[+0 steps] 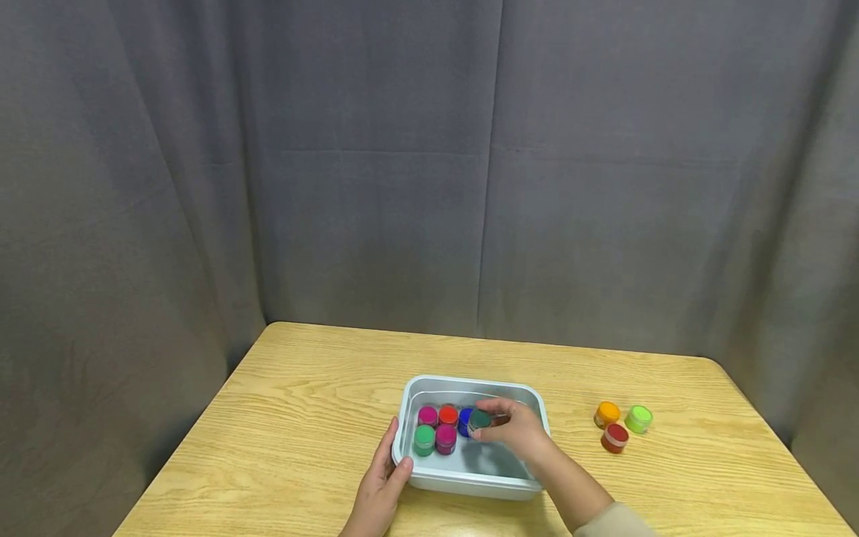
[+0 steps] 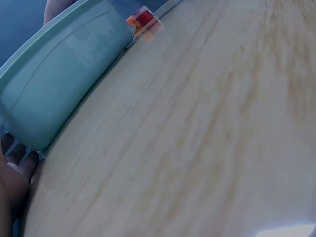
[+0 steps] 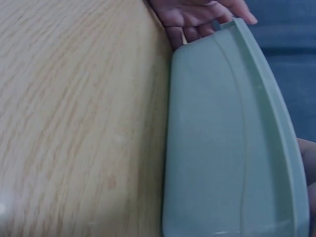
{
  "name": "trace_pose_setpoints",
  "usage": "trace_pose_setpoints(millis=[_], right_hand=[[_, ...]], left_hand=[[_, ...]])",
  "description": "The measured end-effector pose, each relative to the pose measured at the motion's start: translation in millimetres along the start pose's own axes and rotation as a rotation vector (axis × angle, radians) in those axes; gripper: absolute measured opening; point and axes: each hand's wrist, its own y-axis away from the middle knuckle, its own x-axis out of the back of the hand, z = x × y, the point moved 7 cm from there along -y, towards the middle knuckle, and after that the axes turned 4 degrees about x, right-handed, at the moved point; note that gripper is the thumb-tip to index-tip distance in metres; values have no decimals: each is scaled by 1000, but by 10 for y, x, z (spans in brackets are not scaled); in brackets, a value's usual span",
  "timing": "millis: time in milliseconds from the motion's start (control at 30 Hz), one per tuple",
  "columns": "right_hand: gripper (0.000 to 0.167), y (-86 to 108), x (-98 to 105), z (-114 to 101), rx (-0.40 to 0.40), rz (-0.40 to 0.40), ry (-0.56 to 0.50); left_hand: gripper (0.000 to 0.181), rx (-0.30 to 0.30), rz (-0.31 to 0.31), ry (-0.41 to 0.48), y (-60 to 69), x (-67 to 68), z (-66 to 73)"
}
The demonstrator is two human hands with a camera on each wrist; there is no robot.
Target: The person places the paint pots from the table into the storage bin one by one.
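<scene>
My right hand (image 1: 519, 429) reaches over the rim of a pale blue-green plastic bin (image 1: 473, 485) and pinches a small jar with a dark green top (image 1: 479, 420) between thumb and fingers. Inside the bin, left of that jar, stand a blue jar (image 1: 464, 422), a red jar (image 1: 448, 415), two magenta jars (image 1: 446, 438) and a green jar (image 1: 424, 440). My left hand (image 1: 380, 488) holds the bin's left end, thumb near the rim; the right wrist view shows its fingers (image 3: 197, 30) against the outer wall.
On the wooden table (image 1: 322, 373), right of the bin, stand an orange jar (image 1: 607, 412), a light green jar (image 1: 639, 418) and a dark red jar (image 1: 614, 438). Grey curtains (image 1: 376, 224) hang behind the table and at both sides.
</scene>
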Motion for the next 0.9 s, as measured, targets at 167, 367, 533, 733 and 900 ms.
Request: trace_pose_setpoints(millis=[167, 367, 533, 733, 900], right_hand=[[45, -8, -75, -4, 14, -19, 39], [44, -25, -145, -18, 29, -45, 93], [41, -41, -190, -6, 38, -57, 133], [41, -68, -216, 15, 42, -56, 164], [40, -84, -226, 14, 42, -65, 202]], left_hand=[[64, -10, 0, -7, -1, -4, 7], [64, -14, 7, -10, -4, 2, 1], [64, -9, 7, -8, -3, 2, -9], [63, -11, 6, 3, 0, 0, 3], [64, -25, -2, 18, 2, -4, 25]])
